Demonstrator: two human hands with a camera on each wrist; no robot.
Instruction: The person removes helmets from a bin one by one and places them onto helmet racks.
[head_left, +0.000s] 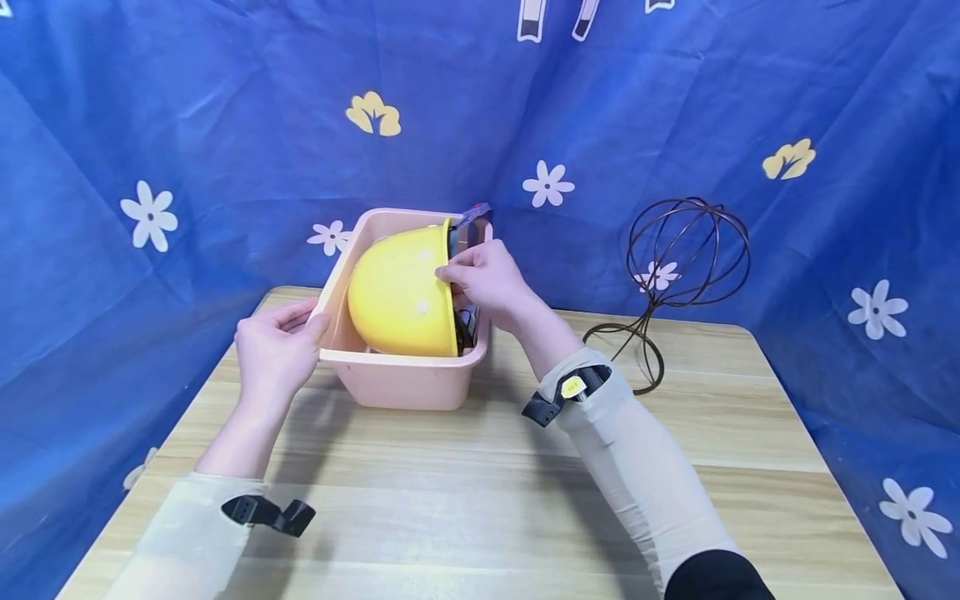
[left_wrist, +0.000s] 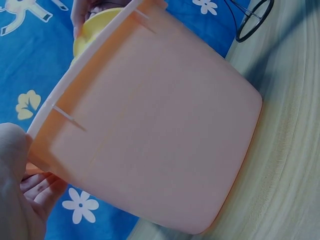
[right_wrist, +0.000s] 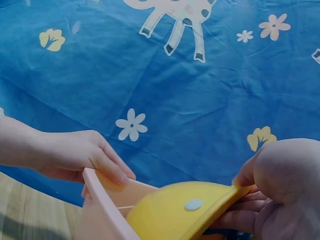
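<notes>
A pink plastic bin (head_left: 401,385) stands on the table near the back left. Inside it, tipped on its side, lies a yellow hard hat (head_left: 393,292), its rim facing right. My left hand (head_left: 279,343) grips the bin's left rim, thumb on one side and fingers on the other. With my right hand (head_left: 487,283) I pinch the hat's rim, thumb on the outer shell and fingers behind, as the right wrist view also shows. Dark items and a blue strip (head_left: 474,214) show between the hat and the bin's right wall; the rest of the contents is hidden.
On the right of the table stands a dark wire frame (head_left: 648,308) with a round cage top and looped base. A blue patterned curtain (head_left: 450,150) hangs behind and around the wood-grain table (head_left: 450,483).
</notes>
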